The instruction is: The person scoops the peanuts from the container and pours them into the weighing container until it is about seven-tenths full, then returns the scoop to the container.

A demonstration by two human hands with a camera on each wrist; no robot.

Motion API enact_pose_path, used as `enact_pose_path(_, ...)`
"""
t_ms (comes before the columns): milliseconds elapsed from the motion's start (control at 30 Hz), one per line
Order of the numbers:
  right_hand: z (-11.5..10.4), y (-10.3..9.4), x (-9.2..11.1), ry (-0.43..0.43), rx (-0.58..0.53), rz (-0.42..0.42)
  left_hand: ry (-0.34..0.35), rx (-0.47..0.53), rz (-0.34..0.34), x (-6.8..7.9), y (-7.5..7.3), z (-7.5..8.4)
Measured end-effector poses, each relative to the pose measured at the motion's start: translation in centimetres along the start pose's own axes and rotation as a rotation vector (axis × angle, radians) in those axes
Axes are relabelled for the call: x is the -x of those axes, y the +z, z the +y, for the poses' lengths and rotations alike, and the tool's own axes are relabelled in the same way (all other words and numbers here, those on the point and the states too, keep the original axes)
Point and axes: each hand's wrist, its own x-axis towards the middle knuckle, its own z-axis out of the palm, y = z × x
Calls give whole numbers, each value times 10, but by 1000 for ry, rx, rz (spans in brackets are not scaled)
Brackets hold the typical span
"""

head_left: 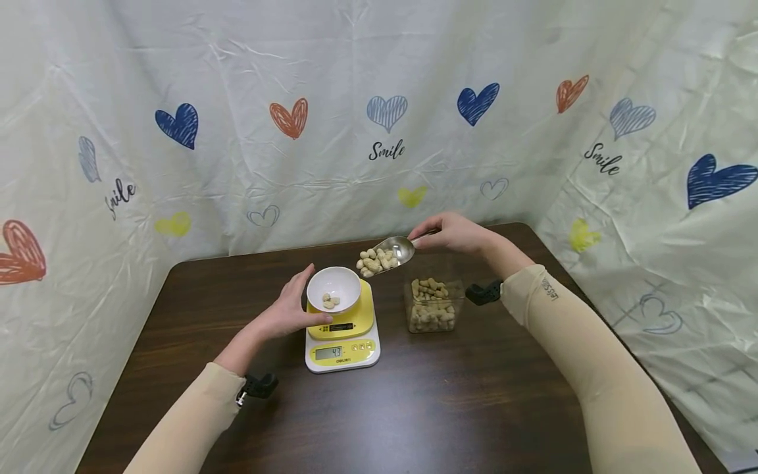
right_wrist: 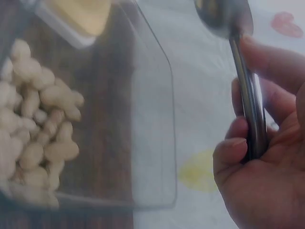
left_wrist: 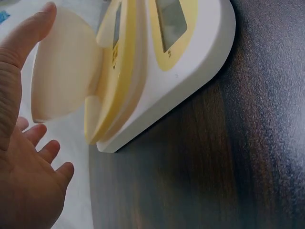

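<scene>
My right hand [head_left: 453,234] grips the handle of a metal scoop [head_left: 403,249] heaped with peanuts in shells [head_left: 377,261]. In the right wrist view, the fingers curl round the scoop's handle [right_wrist: 252,109]. The scoop hangs close to the right of a white bowl [head_left: 349,280], which holds several peanuts [head_left: 330,301]. Under the bowl is a yellow and white kitchen scale [head_left: 343,359], its display reading about 43. My left hand [head_left: 290,306] spreads round the bowl's left side, thumb at the near rim and fingers extended loosely.
A clear plastic container [head_left: 408,309] with more peanuts [head_left: 432,316] stands right of the scale, below my right forearm. The dark wooden table [head_left: 426,408] ends at the back against a white curtain [head_left: 331,197] printed with hearts.
</scene>
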Motion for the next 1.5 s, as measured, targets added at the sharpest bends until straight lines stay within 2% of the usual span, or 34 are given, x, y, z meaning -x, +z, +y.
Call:
enact_pose_path(167, -8, 15, -2, 39, -44, 36, -29, 31, -7, -1, 3, 1)
enact_pose_path(533, -11, 36, -13, 44, -35, 59, -52, 50, -7, -3, 4, -4)
enact_pose_path(967, -12, 47, -20, 37, 26, 63, -80, 43, -5, -5, 6, -7)
enact_pose_path(1500, -14, 57, -23, 32, 79, 65, -82, 57, 9, -6, 8, -10)
